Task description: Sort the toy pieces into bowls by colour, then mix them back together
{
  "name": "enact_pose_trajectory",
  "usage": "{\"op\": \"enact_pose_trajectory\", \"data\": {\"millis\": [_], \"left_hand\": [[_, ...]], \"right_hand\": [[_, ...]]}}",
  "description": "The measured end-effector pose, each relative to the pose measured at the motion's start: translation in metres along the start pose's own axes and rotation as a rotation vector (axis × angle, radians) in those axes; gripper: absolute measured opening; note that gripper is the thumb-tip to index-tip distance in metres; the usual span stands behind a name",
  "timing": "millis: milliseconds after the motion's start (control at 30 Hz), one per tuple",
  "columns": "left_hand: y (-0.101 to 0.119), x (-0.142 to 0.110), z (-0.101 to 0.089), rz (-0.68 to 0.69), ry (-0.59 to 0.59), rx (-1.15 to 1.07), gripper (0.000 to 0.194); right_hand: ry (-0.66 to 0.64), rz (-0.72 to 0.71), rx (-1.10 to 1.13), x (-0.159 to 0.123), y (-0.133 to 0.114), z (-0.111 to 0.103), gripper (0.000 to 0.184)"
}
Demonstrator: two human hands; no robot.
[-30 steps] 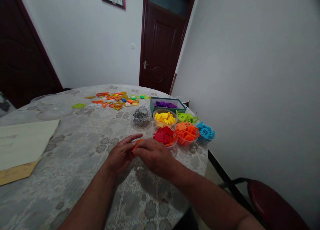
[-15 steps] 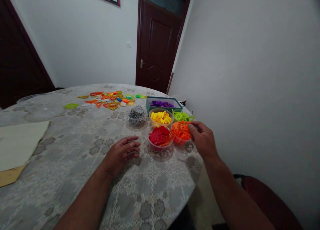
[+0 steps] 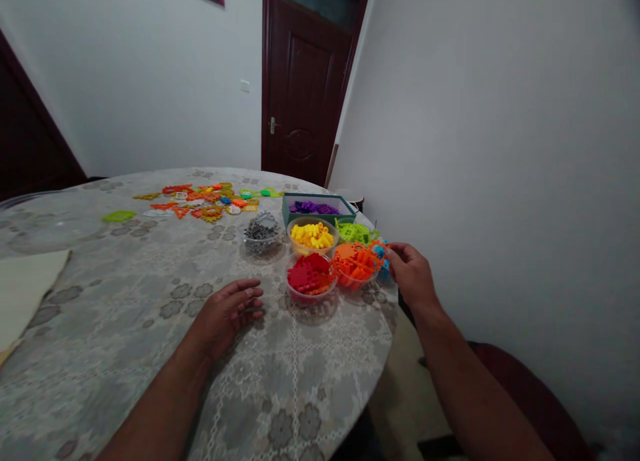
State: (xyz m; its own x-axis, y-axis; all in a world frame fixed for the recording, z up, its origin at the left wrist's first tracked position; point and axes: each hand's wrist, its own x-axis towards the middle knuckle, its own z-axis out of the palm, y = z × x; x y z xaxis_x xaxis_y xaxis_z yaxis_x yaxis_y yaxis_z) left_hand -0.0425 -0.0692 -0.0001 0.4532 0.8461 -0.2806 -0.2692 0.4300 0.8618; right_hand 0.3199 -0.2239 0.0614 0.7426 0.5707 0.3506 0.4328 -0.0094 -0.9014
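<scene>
My right hand (image 3: pixel 414 277) reaches to the far right side of the bowls, thumb and fingers pinched on an orange plastic building piece (image 3: pixel 379 245) with a notched edge. It hovers at the right rim of the bowl of orange pieces (image 3: pixel 354 264), partly in front of the blue pieces (image 3: pixel 385 264). My left hand (image 3: pixel 227 314) rests at the table's middle, fingers loosely apart and holding nothing. Right of it stands a clear bowl of red pieces (image 3: pixel 311 277), some orange ones among them.
Behind are bowls of yellow (image 3: pixel 313 236), grey (image 3: pixel 262 229) and lime-green pieces (image 3: pixel 354 232), plus a green box (image 3: pixel 293 215) with purple pieces. Mixed flat pieces (image 3: pixel 210 199) lie at the back left. A pale sheet (image 3: pixel 30 281) covers the left edge. The table edge curves away at right.
My hands have parted from around the orange piece. My right hand has carried it right to the orange bowl, while my left hand has emptied and stayed low. The view has turned slightly right.
</scene>
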Motion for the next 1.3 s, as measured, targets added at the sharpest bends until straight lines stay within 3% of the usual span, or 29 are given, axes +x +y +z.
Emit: {"op": "enact_pose_trajectory", "data": {"millis": [533, 933, 1100, 1300], "left_hand": [[-0.009, 0.003, 0.000, 0.036, -0.001, 0.100, 0.035], [-0.009, 0.005, 0.000, 0.052, -0.007, 0.116, 0.032], [-0.010, 0.005, 0.002, 0.080, 0.011, 0.129, 0.035], [-0.009, 0.003, 0.005, 0.121, -0.017, 0.183, 0.035]], "right_hand": [[-0.003, -0.169, -0.177, 0.012, -0.022, 0.022, 0.043], [-0.049, -0.152, -0.271, 0.011, -0.007, 0.025, 0.036], [-0.142, -0.275, -0.417, 0.013, 0.001, 0.031, 0.035], [-0.058, -0.382, -0.473, 0.007, 0.012, 0.030, 0.042]]}}
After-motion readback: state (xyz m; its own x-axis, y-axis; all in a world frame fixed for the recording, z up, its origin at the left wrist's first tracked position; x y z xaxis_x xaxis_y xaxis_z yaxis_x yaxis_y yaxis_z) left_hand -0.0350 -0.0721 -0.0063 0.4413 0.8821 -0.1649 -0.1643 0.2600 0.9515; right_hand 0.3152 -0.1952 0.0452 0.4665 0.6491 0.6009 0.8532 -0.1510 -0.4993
